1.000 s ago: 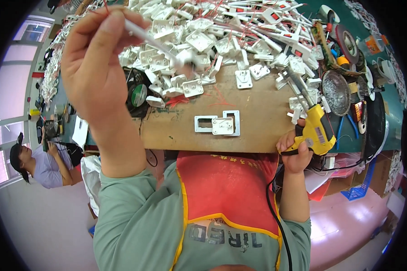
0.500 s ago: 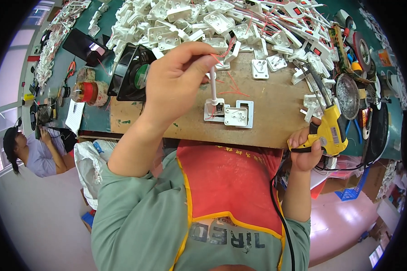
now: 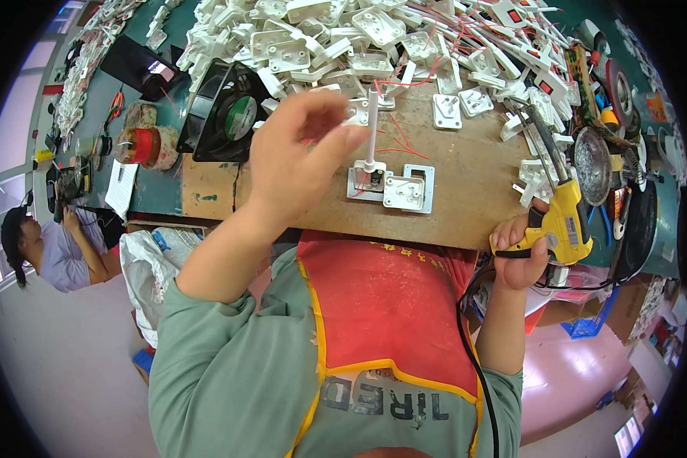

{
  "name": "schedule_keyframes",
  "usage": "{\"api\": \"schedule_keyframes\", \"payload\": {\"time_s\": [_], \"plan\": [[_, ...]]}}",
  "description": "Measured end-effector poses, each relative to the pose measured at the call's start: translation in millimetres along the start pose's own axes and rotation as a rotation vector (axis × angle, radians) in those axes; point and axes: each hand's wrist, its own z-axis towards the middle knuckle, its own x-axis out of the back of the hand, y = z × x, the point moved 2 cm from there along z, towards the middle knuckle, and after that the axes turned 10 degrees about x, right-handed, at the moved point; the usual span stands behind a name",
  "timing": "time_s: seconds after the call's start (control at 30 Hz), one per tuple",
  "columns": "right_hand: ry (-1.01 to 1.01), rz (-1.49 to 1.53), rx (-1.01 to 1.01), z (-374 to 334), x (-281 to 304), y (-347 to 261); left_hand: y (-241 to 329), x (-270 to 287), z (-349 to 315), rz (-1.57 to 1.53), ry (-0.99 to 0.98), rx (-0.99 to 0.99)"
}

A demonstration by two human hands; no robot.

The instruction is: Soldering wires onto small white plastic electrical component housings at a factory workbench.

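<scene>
My left hand [image 3: 298, 156] hovers just left of an upright white tube [image 3: 372, 130], with nothing in it. Its fingers are curled but apart from the thumb, and slightly blurred. Thin red wires come out of the tube's top, and its foot sits in a white plug housing [image 3: 362, 180]. A second white plastic shell [image 3: 403, 192] lies beside that housing, and both rest on a flat metal plate [image 3: 427, 179]. By the board's right front edge, my right hand [image 3: 520, 252] grips a yellow soldering gun [image 3: 566, 225], its long dark tip pointing up and away.
A heap of white plastic shells [image 3: 290, 53] covers the board's far side. At left stand a black fan [image 3: 225, 114] and a red-banded jar [image 3: 143, 145]. A metal dish [image 3: 590, 164] sits right of the gun. Another person [image 3: 72, 248] sits far left.
My left hand has let go of the tube's wired top and drawn back a little to the left and nearer. The tube stays upright; my right hand has barely moved.
</scene>
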Motion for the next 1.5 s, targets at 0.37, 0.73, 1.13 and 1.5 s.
{"api": "schedule_keyframes", "payload": {"time_s": [0.37,0.73,1.13,1.5], "plan": [[-0.06,-0.005,0.022,2,-1,1,-35,-11,-55,0.53,-0.083,-0.142],[0.011,0.014,-0.011,0,2,-1,-35,-3,-44,0.198,-0.309,0.281],[0.011,0.035,-0.005,0,1,0,-21,3,-20,0.234,-0.318,0.285],[0.027,0.021,0.003,0,0,0,-16,-7,2,0.196,-0.358,0.365]]}}
